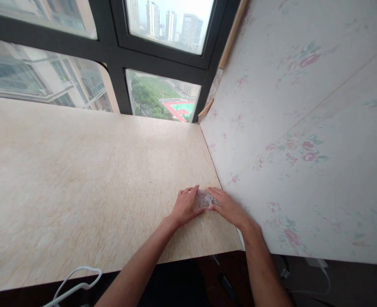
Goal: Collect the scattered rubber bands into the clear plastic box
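A small see-through box (pixel 203 199) with pinkish patterning and a pale lilac piece on its right part lies on the cream marbled sill, close to the wall. My left hand (pixel 187 204) grips its left end, thumb along the near side and fingers at the far side. From the right, my right hand (pixel 223 204) holds the other end in the same way. Both hands are closed around the box, and their fingers cover its two ends. What is inside the box is too small to make out.
The marbled sill (pixel 79 183) stretches left to the dark-framed window (pixel 162 55). A flower-patterned wall (pixel 290 149) rises right beside my right hand. At the front edge, a white looped hanger-like thing (pixel 79 285) sticks up on the left. Cables hang below at right.
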`<move>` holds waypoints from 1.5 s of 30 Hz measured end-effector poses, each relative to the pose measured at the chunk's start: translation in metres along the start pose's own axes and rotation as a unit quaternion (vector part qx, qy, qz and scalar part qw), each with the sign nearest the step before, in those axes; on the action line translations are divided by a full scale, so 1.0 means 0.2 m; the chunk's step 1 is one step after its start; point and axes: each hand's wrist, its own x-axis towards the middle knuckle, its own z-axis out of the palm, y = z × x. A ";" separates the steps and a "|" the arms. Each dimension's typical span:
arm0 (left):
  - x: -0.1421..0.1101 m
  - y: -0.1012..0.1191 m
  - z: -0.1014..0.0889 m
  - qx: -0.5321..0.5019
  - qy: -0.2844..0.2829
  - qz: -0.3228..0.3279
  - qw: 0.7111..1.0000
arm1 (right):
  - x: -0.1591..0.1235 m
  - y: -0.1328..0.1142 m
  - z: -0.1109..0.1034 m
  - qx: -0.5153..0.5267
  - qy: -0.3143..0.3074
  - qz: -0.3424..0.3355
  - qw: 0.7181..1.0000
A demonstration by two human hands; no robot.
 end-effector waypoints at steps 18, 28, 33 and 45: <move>0.00 0.02 -0.03 0.005 -0.007 0.014 1.000 | 0.00 -0.03 -0.02 0.008 -0.016 -0.007 1.000; -0.03 0.03 -0.04 0.045 -0.010 0.059 0.997 | 0.01 -0.03 -0.01 0.022 0.001 -0.023 0.999; -0.03 0.01 -0.01 0.065 -0.010 0.054 0.996 | -0.01 -0.03 0.01 0.056 0.003 -0.003 0.998; -0.01 0.05 -0.06 0.037 -0.025 0.050 0.998 | -0.01 -0.03 0.02 0.144 0.005 0.109 0.984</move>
